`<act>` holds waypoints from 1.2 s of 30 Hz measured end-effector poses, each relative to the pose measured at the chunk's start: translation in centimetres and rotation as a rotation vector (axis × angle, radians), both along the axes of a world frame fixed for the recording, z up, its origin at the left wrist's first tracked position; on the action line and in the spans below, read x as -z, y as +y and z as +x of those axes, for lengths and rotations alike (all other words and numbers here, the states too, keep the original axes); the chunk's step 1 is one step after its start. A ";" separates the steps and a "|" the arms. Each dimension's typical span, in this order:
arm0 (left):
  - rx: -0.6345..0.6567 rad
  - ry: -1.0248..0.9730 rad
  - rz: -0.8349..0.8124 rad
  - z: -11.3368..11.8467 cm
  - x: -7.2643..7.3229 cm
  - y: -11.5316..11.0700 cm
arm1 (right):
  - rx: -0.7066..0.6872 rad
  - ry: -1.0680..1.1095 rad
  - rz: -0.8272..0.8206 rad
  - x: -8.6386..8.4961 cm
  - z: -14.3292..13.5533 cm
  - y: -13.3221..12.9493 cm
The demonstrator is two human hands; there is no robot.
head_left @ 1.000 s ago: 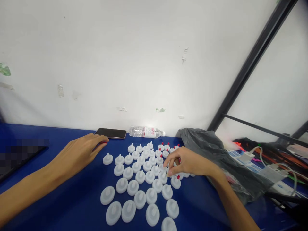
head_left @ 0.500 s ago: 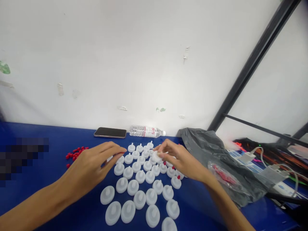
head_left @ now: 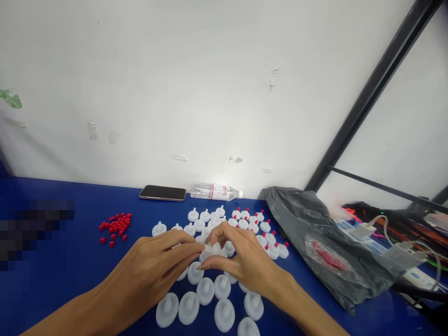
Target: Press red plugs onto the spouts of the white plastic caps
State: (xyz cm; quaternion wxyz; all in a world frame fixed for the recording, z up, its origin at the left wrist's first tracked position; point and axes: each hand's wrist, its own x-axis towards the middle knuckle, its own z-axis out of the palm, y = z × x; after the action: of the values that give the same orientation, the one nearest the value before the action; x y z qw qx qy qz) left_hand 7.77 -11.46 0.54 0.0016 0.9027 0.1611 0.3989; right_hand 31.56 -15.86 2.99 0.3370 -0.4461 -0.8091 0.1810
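Note:
My right hand (head_left: 245, 256) curls thumb and fingers around a round white plastic lid with a pointed nozzle (head_left: 213, 250), held over the middle of the group. Beside it, my left hand (head_left: 163, 261) has its fingers pressed together, the tips at the lid's left side. A speck of red shows at those fingertips, apparently a small red cap (head_left: 200, 252) mostly covered. Several plain white nozzle lids (head_left: 224, 315) stand around and below the hands. Right of my right hand, more nozzle lids (head_left: 265, 226) carry red caps on their tips. Both hands hide some lids.
Loose red caps (head_left: 117, 225) lie in a heap on the blue table (head_left: 80, 266) at left. A phone (head_left: 163, 192) and a clear plastic bottle (head_left: 215, 191) rest along the wall. At right are a grey plastic bag (head_left: 308, 219), a clear packet of red pieces (head_left: 328, 255) and cables.
My hands have come together over the middle lids. My right hand has moved left and nearer, and my left hand has moved right and nearer. Red-capped lids at right are now uncovered.

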 end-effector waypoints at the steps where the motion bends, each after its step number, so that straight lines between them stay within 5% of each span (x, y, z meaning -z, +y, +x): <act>1: 0.000 0.011 0.009 0.0 0.1 0.0 | -0.007 0.010 0.008 0.0 -0.1 0.0; 21: -0.146 -0.030 0.082 0.0 0.5 0.4 | -0.016 0.025 0.225 0.8 0.0 -0.2; 36: -0.024 0.028 -0.016 -0.2 0.3 -0.5 | -0.111 -0.161 0.531 0.8 -1.4 -0.8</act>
State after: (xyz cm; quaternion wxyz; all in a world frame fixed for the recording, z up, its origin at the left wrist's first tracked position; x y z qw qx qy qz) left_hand 7.57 -11.92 0.26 0.0017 0.9062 0.1753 0.3848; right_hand 30.20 -16.69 2.19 0.3662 -0.3101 -0.8756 -0.0553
